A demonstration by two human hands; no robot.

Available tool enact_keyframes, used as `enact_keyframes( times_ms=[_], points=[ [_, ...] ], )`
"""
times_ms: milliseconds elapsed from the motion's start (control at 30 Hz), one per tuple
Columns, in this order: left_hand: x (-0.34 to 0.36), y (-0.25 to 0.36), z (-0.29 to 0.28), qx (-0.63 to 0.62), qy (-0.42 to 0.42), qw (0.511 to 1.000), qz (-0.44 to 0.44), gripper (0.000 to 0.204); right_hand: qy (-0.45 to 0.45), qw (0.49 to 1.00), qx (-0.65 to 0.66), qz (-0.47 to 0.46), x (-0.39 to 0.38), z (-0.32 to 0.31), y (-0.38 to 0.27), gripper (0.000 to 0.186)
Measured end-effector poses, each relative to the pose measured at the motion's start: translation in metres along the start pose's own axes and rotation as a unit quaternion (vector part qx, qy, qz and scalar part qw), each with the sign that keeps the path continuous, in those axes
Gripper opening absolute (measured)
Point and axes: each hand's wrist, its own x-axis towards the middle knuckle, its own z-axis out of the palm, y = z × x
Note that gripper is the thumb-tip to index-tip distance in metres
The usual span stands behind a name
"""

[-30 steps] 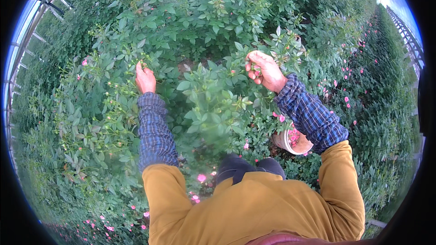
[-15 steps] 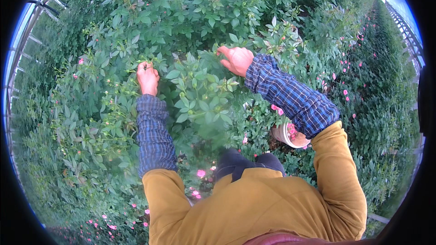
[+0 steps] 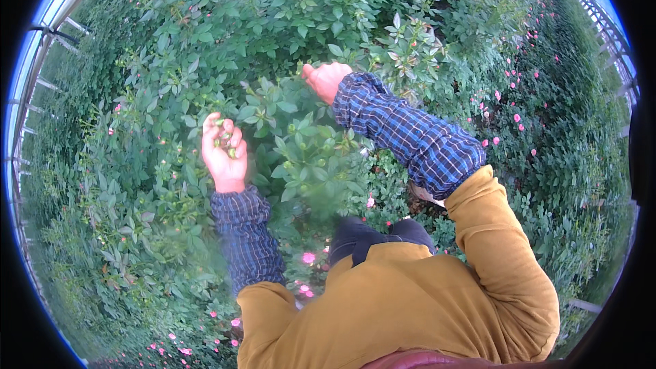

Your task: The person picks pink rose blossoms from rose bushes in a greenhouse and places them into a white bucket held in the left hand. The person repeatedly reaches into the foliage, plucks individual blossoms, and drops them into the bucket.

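Turned palm up, my left hand (image 3: 220,164) has its fingers curled around several small green flower buds (image 3: 225,142). It sits over the leafy rose bushes, left of a nearer clump of leaves (image 3: 307,154). My right hand (image 3: 329,80) reaches farther out, back of the hand up, its fingers bent and pressed together among the foliage. Whatever its fingertips pinch is too small to make out. Plaid sleeve covers reach from both wrists to about the elbows.
A pale bucket (image 3: 425,195) stands below my right forearm, mostly hidden by the sleeve. Pink blooms (image 3: 309,257) dot the plants near my legs, and more grow along the row at the right. Metal framing (image 3: 51,31) runs along the far left edge.
My left hand has drawn back toward me and turned palm up, its fingers loosening to show the buds. My right hand has moved left and slightly away.
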Motion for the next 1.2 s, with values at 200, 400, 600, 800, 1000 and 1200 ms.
enact_keyframes(
  times_ms=[200, 400, 600, 800, 1000, 1200],
  points=[
    [-0.077, -0.01, 0.03, -0.136, -0.121, 0.983, -0.024, 0.017, -0.073, 0.993, 0.088, 0.036, 0.001, -0.002, -0.022, 0.029],
    [-0.142, -0.037, 0.054, -0.026, -0.042, 0.994, -0.097, 0.017, 0.039, 0.992, 0.122, 0.002, -0.007, 0.022, -0.029, 0.021],
    [-0.175, -0.067, 0.064, -0.005, -0.057, 0.976, -0.21, 0.011, 0.097, 0.979, 0.179, 0.008, -0.027, 0.048, -0.032, 0.018],
    [-0.183, -0.085, 0.068, 0.025, -0.108, 0.95, -0.293, 0.011, -0.089, 0.736, 0.638, 0.207, -0.043, 0.026, -0.052, 0.02],
    [-0.173, -0.102, 0.066, 0.029, -0.093, 0.938, -0.332, 0.012, 0.068, 0.576, 0.812, -0.058, -0.108, -0.081, -0.028, 0.023],
    [-0.151, -0.12, 0.077, 0.075, -0.038, 0.955, -0.285, 0.016, 0.176, 0.46, 0.868, 0.061, -0.191, -0.112, 0.096, 0.023]
  ],
)
